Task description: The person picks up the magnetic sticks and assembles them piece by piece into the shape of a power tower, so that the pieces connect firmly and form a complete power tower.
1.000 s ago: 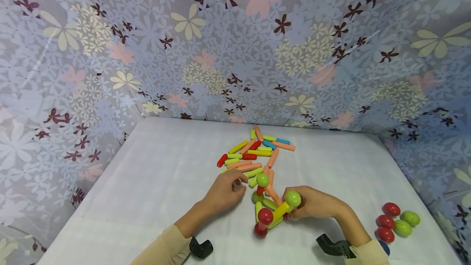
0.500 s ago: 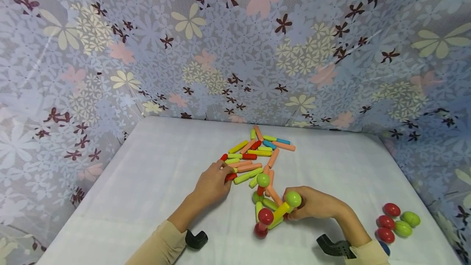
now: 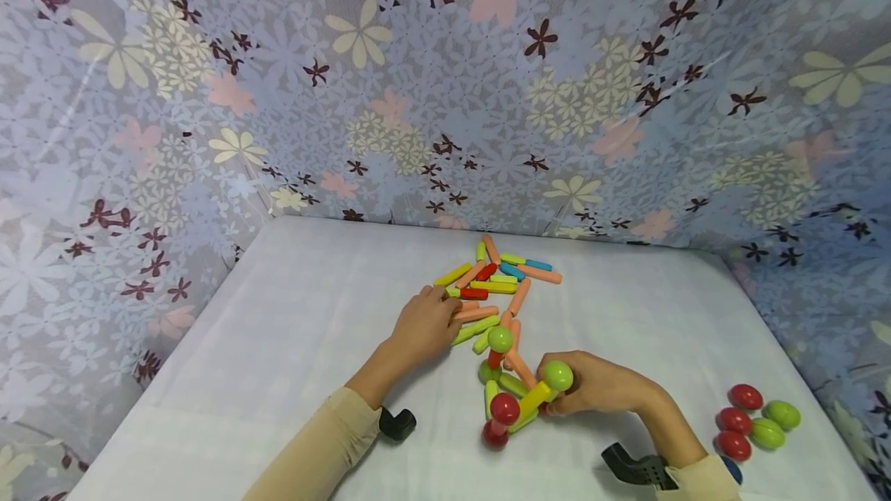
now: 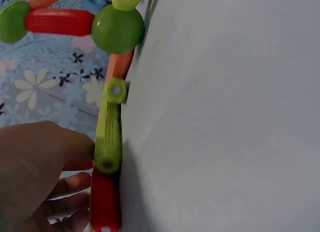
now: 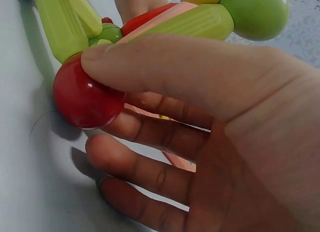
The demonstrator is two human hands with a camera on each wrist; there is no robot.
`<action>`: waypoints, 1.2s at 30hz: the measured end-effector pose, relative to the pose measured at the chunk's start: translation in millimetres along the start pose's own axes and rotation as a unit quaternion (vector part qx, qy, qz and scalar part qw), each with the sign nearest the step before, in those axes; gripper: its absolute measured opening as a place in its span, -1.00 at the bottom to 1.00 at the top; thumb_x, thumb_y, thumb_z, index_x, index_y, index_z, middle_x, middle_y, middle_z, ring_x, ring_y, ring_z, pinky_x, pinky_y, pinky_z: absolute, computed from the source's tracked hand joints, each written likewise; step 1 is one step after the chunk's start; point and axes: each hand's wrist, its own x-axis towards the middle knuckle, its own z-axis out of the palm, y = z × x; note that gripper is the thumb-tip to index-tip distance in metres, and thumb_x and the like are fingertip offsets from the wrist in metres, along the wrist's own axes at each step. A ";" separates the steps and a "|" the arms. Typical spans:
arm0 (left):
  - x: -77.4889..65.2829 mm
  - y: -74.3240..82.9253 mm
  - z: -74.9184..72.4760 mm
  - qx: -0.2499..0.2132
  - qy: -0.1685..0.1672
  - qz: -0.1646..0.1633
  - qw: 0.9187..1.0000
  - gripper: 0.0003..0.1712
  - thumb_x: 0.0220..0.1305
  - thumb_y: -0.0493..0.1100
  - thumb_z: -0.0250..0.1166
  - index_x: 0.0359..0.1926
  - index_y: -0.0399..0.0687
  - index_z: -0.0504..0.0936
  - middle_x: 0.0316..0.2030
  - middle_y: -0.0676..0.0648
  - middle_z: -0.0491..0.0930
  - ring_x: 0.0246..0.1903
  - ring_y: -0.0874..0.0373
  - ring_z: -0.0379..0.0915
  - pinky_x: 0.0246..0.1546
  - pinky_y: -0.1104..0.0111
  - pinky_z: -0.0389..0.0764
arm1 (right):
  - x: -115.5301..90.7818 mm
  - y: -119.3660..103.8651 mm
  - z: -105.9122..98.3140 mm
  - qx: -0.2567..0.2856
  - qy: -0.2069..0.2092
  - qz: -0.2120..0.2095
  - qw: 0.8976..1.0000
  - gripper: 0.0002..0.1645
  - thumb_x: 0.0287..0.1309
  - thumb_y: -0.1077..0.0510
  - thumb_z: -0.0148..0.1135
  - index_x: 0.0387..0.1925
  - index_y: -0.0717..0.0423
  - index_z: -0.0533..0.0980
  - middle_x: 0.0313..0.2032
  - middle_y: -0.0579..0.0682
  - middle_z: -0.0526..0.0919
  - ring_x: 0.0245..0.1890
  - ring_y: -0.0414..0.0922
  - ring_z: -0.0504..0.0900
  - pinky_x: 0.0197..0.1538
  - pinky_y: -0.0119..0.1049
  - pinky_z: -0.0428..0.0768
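In the head view, my left hand (image 3: pixel 426 325) reaches into a loose pile of coloured sticks, its fingertips hidden among them. The left wrist view has its fingers beside a red stick (image 4: pixel 105 202) and a lime stick (image 4: pixel 108 142); whether they pinch one is unclear. My right hand (image 3: pixel 597 383) holds the corner of a frame of balls and sticks. Close up, its thumb presses a red ball (image 5: pixel 89 92) with fingers on the far side. Upright sticks on the frame carry a lime ball (image 3: pixel 558 376), another lime ball (image 3: pixel 500 339) and a red ball (image 3: pixel 504 408).
Several loose red balls (image 3: pixel 733 445) and lime balls (image 3: pixel 768 434) lie at the right of the white table (image 3: pixel 334 277), a blue ball (image 3: pixel 731 470) partly behind the right sleeve. A flowered cloth (image 3: pixel 418 99) rises behind the table.
My left hand has moved from the pile's near side to its left edge, then slightly right and farther in, covering some sticks. My right hand and the frame stay in place.
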 end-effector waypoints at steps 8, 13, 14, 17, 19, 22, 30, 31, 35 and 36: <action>10.5 8.3 1.8 -0.052 -0.046 0.021 0.997 -0.74 0.30 -0.11 0.29 -0.02 -0.02 0.68 -0.24 0.00 0.47 -0.32 0.19 0.41 -0.28 0.40 0.55 | -1.4 3.8 -0.7 -0.002 0.001 0.001 1.000 -0.72 0.05 0.14 0.43 -0.20 0.03 0.52 -0.36 -0.05 0.58 -0.34 -0.12 0.53 -0.23 -0.23 0.51; 1.9 2.1 4.1 -0.068 -0.080 0.022 0.994 -0.60 0.28 -0.17 0.27 0.14 0.00 0.59 -0.24 -0.02 0.51 -0.33 0.18 0.39 -0.29 0.40 0.52 | -2.6 3.5 2.0 0.006 -0.004 -0.003 1.000 -0.72 0.06 0.16 0.42 -0.19 0.04 0.52 -0.36 -0.05 0.57 -0.34 -0.13 0.52 -0.23 -0.24 0.52; 0.7 0.7 4.3 -0.065 -0.084 0.023 0.994 -0.57 0.28 -0.18 0.25 0.18 0.02 0.57 -0.24 -0.03 0.52 -0.32 0.17 0.39 -0.29 0.38 0.52 | -2.8 2.7 2.3 0.008 -0.003 -0.002 1.000 -0.72 0.06 0.17 0.42 -0.19 0.04 0.52 -0.36 -0.04 0.57 -0.34 -0.13 0.52 -0.23 -0.24 0.51; -2.9 -2.7 2.8 -0.058 -0.089 0.018 0.994 -0.51 0.30 -0.15 0.22 0.26 0.09 0.50 -0.22 -0.05 0.53 -0.33 0.16 0.39 -0.30 0.34 0.53 | -3.1 0.6 2.8 0.011 0.002 0.003 1.000 -0.73 0.06 0.17 0.42 -0.20 0.05 0.52 -0.37 -0.04 0.57 -0.35 -0.13 0.52 -0.25 -0.24 0.51; -4.6 -4.5 1.1 -0.058 -0.089 0.007 0.994 -0.52 0.35 -0.10 0.20 0.29 0.14 0.47 -0.18 -0.06 0.52 -0.31 0.15 0.40 -0.27 0.34 0.54 | -3.0 0.1 2.8 0.010 0.006 0.005 1.000 -0.73 0.06 0.17 0.42 -0.20 0.05 0.53 -0.38 -0.03 0.57 -0.36 -0.13 0.52 -0.25 -0.24 0.51; -6.9 -7.0 -2.9 -0.062 -0.068 -0.007 0.996 -0.54 0.37 -0.01 0.19 0.27 0.17 0.49 -0.11 -0.05 0.53 -0.26 0.12 0.47 -0.19 0.28 0.58 | -2.8 0.2 2.8 0.007 0.008 0.005 1.000 -0.73 0.05 0.17 0.42 -0.20 0.03 0.54 -0.37 -0.04 0.58 -0.36 -0.14 0.52 -0.25 -0.25 0.51; -8.0 -14.9 -27.9 -0.240 0.114 0.048 0.963 -0.80 0.19 -0.14 0.39 -0.14 0.02 0.66 -0.36 0.12 0.47 -0.43 0.21 0.41 -0.41 0.33 0.56 | -1.3 -0.7 2.3 0.000 0.008 0.006 1.000 -0.74 0.05 0.15 0.42 -0.21 0.02 0.54 -0.38 -0.05 0.59 -0.36 -0.14 0.53 -0.26 -0.25 0.51; -8.1 -15.0 -34.4 -0.263 0.129 0.072 0.953 -0.81 0.16 -0.18 0.41 -0.17 0.01 0.68 -0.36 0.12 0.46 -0.42 0.21 0.41 -0.43 0.33 0.55 | -1.4 -0.9 2.1 0.000 0.009 0.007 1.000 -0.74 0.05 0.15 0.43 -0.21 0.02 0.54 -0.38 -0.05 0.59 -0.36 -0.14 0.53 -0.25 -0.24 0.51; -13.6 -8.8 -67.0 -0.272 0.108 0.120 0.949 -0.77 0.14 -0.16 0.42 -0.13 0.03 0.73 -0.21 0.14 0.51 -0.29 0.24 0.45 -0.34 0.34 0.56 | -2.8 -1.1 1.1 0.000 0.010 0.011 1.000 -0.74 0.05 0.14 0.43 -0.21 0.02 0.55 -0.38 -0.05 0.59 -0.36 -0.14 0.53 -0.26 -0.24 0.52; -16.1 -5.6 -75.3 -0.260 0.089 0.128 0.953 -0.75 0.15 -0.15 0.41 -0.11 0.06 0.73 -0.17 0.17 0.52 -0.28 0.24 0.46 -0.33 0.38 0.55 | -3.2 -1.0 0.8 -0.001 0.011 0.012 1.000 -0.74 0.05 0.14 0.43 -0.22 0.02 0.55 -0.38 -0.05 0.60 -0.36 -0.14 0.53 -0.26 -0.24 0.52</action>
